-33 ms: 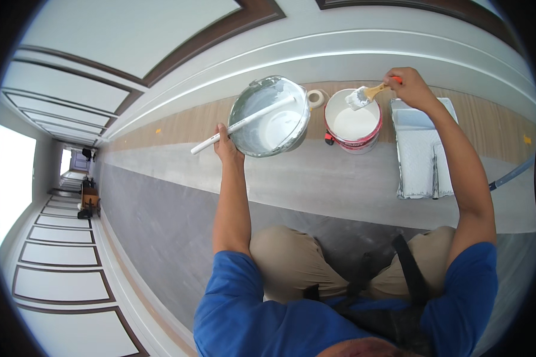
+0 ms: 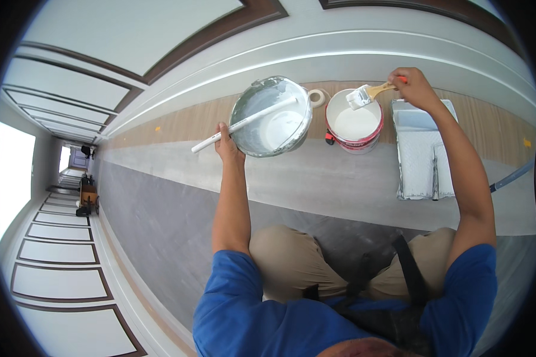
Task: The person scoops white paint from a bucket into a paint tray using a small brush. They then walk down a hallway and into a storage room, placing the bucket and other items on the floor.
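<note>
My left hand (image 2: 227, 146) is closed around a white stick (image 2: 205, 143) and the near-left rim of a paint-smeared bucket (image 2: 251, 107). The bucket tilts towards me, with white paint at its bottom, and the stick lies across its mouth. My right hand (image 2: 412, 88) grips the wooden handle of a paintbrush (image 2: 372, 92), which has an orange end. Its white-coated bristles hang over the far side of a smaller red-and-white paint bucket (image 2: 363, 144), apart from the white paint inside.
A roll of tape (image 2: 318, 97) lies between the buckets, and a small red-and-black object (image 2: 330, 139) sits beside the smaller one. To the right is a paint tray (image 2: 408, 157) coated in white. A panelled wall (image 2: 339, 56) rises behind; pale sheeting (image 2: 315, 178) covers part of the floor.
The paintbrush has turned slightly, and my right hand has shifted a little to the right. My left hand, the stick and the tilted bucket look nearly unchanged.
</note>
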Demonstrator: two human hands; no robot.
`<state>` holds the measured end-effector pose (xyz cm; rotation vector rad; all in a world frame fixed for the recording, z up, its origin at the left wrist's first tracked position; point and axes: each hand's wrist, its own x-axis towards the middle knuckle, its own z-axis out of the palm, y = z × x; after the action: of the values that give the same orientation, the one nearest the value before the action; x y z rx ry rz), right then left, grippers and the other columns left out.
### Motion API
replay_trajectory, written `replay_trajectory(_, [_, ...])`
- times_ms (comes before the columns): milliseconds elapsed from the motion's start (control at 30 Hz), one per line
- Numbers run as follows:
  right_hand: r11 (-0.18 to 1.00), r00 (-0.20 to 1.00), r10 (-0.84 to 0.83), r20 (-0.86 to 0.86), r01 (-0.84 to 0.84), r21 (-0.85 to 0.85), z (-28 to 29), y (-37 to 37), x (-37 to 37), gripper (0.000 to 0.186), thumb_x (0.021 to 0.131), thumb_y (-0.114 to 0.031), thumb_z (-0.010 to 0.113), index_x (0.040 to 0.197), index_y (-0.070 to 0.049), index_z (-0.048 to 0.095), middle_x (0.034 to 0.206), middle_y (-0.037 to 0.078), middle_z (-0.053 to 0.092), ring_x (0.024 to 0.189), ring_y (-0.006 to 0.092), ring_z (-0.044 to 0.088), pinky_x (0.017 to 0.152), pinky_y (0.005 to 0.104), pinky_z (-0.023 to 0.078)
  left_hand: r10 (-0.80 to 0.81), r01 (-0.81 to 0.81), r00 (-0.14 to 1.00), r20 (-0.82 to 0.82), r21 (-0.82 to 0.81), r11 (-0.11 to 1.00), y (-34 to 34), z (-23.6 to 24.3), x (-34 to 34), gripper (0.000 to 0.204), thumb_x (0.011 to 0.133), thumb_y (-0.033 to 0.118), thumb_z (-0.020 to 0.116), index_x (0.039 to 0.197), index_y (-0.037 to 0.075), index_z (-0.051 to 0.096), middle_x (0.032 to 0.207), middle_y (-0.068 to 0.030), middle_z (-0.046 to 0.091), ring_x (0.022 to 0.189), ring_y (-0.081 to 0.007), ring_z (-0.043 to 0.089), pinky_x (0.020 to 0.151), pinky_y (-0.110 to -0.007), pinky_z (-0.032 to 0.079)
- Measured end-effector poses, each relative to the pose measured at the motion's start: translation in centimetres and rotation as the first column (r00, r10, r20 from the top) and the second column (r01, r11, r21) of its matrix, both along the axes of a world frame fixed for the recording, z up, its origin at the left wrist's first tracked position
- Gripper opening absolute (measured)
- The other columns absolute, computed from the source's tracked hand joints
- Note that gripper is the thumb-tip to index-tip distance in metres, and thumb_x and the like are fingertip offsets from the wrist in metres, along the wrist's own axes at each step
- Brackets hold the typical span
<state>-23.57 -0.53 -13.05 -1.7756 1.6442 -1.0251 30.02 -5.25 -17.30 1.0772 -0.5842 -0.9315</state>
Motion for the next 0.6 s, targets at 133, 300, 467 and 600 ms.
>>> replay_trajectory(133, [0.974,0.926,-0.156,0.343,0.086,0.212,0.4,-0.4,-1.3,0.026,0.099,-0.023,0.062,0.109,-0.001,0.072,0.074,0.003,0.062,0.057,0.0058,0.057,0.048,0.0218,0.048,-0.032,0.033,0.999,-0.039,0.027,0.999,-0.3,-2.3,0.3,0.058,0.095,0.023,0.073,0.141,-0.001,0.047,0.125,-0.0135,0.058,0.112,-0.0253,0.06,0.096,-0.04,0.055])
replay_trajectory(300, [0.971,0.81,-0.168,0.562,0.038,0.235,1.1,-1.3,0.5,0.03,0.102,-0.026,0.061,0.116,-0.002,0.069,0.078,0.003,0.064,0.061,0.0063,0.058,0.052,0.0221,0.05,-0.026,0.028,0.999,-0.042,0.052,0.998,0.4,-4.4,0.5,0.055,0.094,0.023,0.075,0.137,-0.002,0.051,0.119,-0.0116,0.061,0.108,-0.0234,0.061,0.093,-0.039,0.055])
replay_trajectory(467, [0.962,0.773,-0.001,0.635,-0.171,0.211,1.3,-1.9,7.9,0.032,0.105,-0.028,0.057,0.12,-0.001,0.067,0.086,0.005,0.065,0.065,0.0072,0.06,0.054,0.023,0.054,0.028,-0.009,0.99,-0.138,0.138,0.99,1.1,-5.3,0.1,0.048,0.095,0.021,0.073,0.132,-0.003,0.053,0.118,-0.0115,0.061,0.108,-0.0225,0.061,0.092,-0.037,0.054])
replay_trajectory(600, [0.883,0.798,0.001,0.603,-0.283,0.373,0.0,-1.5,15.3,0.031,0.106,-0.026,0.053,0.122,-0.003,0.067,0.087,0.005,0.059,0.064,0.0091,0.06,0.053,0.025,0.055,-0.013,0.028,0.992,-0.127,0.118,0.993,1.1,-5.9,0.6,0.045,0.095,0.019,0.071,0.131,-0.003,0.054,0.117,-0.0119,0.061,0.11,-0.0234,0.06,0.094,-0.037,0.053])
